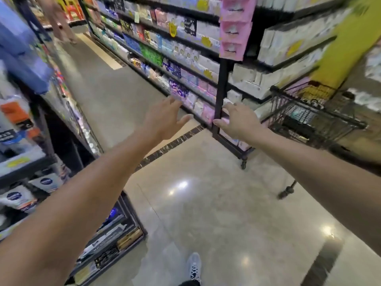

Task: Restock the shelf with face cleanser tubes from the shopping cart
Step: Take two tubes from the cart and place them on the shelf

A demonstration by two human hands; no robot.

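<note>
Both hands are out in front with nothing in them. Fingers on the left hand (165, 118) are spread wide, and the right hand (237, 120) is flat and loose too. They look held out like that because the person is walking or turning, not grabbing.

Biggest thing here is the long shelf (206, 50) across the aisle, full of bright packs in rows. A black post (221, 83) stands at its corner, just behind the right hand. Pink cards (236, 27) hang high on that post so shoppers can see them.

Next comes another shelf unit (26, 159) on the left side, close to the left arm, with white and blue packs on it.

Then the shopping cart (313, 116), parked off to the right beside the end of the long shelf. It sits well apart from both hands. The face cleanser tubes should be in there, but the view is too blurry to pick them out.

Smallest is one white shoe (193, 267) on the shiny floor at the bottom.

I think no tube has been picked up yet, so reaching the cart comes first.
</note>
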